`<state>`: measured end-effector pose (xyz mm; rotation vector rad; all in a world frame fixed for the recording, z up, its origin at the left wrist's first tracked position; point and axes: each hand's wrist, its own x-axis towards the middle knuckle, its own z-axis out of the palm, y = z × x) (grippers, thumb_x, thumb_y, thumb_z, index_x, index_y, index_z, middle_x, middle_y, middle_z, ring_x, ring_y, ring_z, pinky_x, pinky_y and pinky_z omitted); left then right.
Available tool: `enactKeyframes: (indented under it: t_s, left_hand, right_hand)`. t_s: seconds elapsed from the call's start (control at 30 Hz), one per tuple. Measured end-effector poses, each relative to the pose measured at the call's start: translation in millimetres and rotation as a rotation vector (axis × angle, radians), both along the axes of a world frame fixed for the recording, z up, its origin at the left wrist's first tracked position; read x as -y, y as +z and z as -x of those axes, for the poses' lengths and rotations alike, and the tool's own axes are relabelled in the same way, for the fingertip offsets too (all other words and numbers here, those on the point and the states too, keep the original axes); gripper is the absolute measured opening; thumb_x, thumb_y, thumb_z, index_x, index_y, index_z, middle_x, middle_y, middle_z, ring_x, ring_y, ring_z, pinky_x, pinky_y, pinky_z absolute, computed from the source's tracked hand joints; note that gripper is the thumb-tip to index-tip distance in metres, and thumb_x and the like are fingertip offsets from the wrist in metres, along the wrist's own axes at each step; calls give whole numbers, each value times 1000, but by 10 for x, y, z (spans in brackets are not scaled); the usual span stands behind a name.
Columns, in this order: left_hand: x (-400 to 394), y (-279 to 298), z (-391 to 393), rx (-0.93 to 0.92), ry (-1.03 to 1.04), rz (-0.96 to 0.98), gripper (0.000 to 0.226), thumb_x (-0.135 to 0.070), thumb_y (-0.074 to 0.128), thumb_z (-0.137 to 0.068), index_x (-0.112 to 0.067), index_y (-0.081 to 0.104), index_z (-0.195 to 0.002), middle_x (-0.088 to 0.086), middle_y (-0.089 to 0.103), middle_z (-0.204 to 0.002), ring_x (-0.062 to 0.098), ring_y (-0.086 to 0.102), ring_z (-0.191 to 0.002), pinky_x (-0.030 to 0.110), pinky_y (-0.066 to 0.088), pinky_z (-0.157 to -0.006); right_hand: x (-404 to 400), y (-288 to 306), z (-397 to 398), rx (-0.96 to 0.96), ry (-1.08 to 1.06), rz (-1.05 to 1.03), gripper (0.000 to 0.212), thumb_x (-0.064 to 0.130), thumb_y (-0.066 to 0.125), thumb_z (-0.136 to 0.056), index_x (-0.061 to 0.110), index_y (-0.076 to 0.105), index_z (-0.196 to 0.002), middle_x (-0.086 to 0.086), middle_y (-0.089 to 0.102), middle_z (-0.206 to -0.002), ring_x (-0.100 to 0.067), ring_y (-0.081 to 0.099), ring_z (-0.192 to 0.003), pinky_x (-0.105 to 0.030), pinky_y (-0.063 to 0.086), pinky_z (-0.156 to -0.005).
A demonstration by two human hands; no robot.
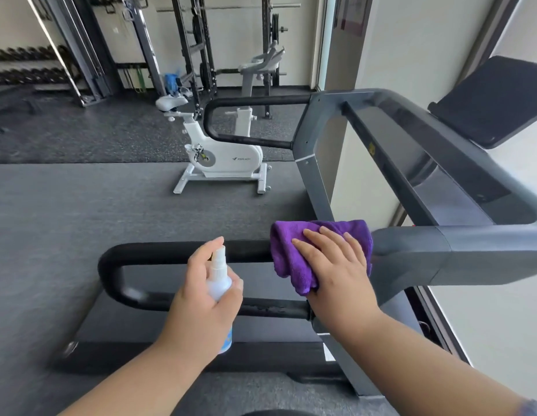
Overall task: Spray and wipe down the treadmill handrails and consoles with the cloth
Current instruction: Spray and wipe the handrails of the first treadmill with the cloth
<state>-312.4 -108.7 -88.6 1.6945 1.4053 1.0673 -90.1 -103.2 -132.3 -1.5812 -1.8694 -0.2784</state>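
so the job looked early-to-mid, as far as one view could tell. the right hand (pixel 336 265) lay flat on the purple cloth (pixel 294 259), fingers (pixel 309 247) straight and spread a bit, pressing the cloth onto the near rail (pixel 177 250) right where the black foam grip met the grey arm of the treadmill (pixel 411 253). the cloth was draped over the top bar and hung down toward the lower bar of the same loop. the left hand (pixel 207 298) gripped the spray bottle (pixel 218 280) upright just beside the cloth, fingers curled round its body, index finger up by the nozzle, which sat in front of the rail's top bar.

what's done: couldn't say for sure. no wet sheen or streaks showed on the foam, and the pic was blurred w/ motion at the edges, so whether this rail had been sprayed or wiped along its length wasn't readable. my guess was the wipe was at the inner end of the near rail only.

what's left, by my read: rest of the near loop out to its curved end, the far rail (pixel 249 121) on the other side, the grey crossbar, and the console (pixel 495 103) w/ its dark screen at upper right, which neither hand was near. if there were more treadmills they weren't in view. a white bike (pixel 222 151) stood beyond on the floor, not part of the job.
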Motion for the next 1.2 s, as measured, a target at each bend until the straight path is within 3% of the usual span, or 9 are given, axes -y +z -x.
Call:
enactKeyframes:
  t_s: [0.23, 0.3, 0.37, 0.4, 0.53, 0.7, 0.87, 1.0, 1.2]
  left_hand:
    - [8, 11, -174, -37, 26, -68, 70, -15, 62, -91, -74, 31, -110, -9, 65, -90, 16, 63, -76, 37, 52, -76]
    - [-54, 63, -252, -62, 35, -91, 64, -20, 61, -92, -74, 32, -109, -6, 64, -91, 16, 61, -72, 32, 52, -67]
    - [-135, 111, -351, -127, 2, -93, 56, -24, 58, -92, -70, 33, -112, -7, 62, -96, 15, 59, -77, 30, 48, -66]
    - [-168, 141, -411, -185, -38, -87, 52, -26, 57, -92, -66, 33, -116, -8, 62, -97, 13, 59, -80, 32, 46, -68]
    - [-223, 251, -711, -437, -180, -23, 50, -26, 53, -92, -55, 31, -127, -14, 52, -83, 7, 51, -66, 30, 39, -55]
    - [-249, 297, -1002, -635, -269, -26, 51, -23, 51, -90, -46, 29, -130, -10, 55, -93, 1, 48, -66, 20, 29, -45]
    - [-209, 318, -1030, -690, -279, 11, 49, -20, 49, -91, -43, 30, -130, -7, 58, -97, 5, 49, -63, 23, 30, -41]
    - [-199, 330, -1008, -691, -255, 15, 47, -18, 49, -90, -40, 33, -128, -5, 59, -99, 5, 47, -61, 23, 30, -42]
    - [-181, 370, -830, -682, -180, 1, 51, -17, 47, -91, -41, 29, -133, -6, 59, -107, 5, 44, -53, 22, 28, -40]
  right_hand:
    - [402, -137, 54, -277, 213, -8, 65, 10, 70, -75, 32, 54, -134, 15, 55, -141, -14, 48, -135, -47, 35, -113]
    - [586, -24, 85, -499, 328, 179, 46, 0, 67, -85, 27, 62, -122, 16, 69, -114, -11, 67, -102, -37, 50, -93]
    - [762, 109, 130, -745, 424, 458, 32, 6, 48, -103, 30, 67, -114, 3, 71, -72, -15, 65, -58, -32, 53, -66]
    - [828, 129, 140, -834, 404, 535, 31, 15, 45, -106, 33, 67, -116, -2, 69, -66, -17, 63, -54, -36, 54, -62]
    - [918, 6, 43, -956, 265, 587, 23, 28, 47, -105, 38, 66, -113, 0, 68, -65, -13, 61, -55, -53, 57, -78]
    - [976, -93, -53, -980, 231, 600, 23, 31, 49, -105, 37, 64, -121, 8, 68, -63, -7, 63, -58, -41, 57, -87]
    - [1040, -67, -95, -1030, 210, 609, 20, 31, 51, -104, 40, 65, -115, 0, 71, -68, -12, 68, -69, -38, 57, -80]
    - [1027, -124, -88, -1073, 226, 653, 21, 32, 51, -104, 33, 62, -122, -3, 70, -64, -12, 59, -47, -37, 56, -81]
    - [1024, -71, 22, -1048, 230, 592, 32, 29, 59, -100, 60, 63, -107, 13, 73, -97, -4, 68, -94, -25, 54, -83]
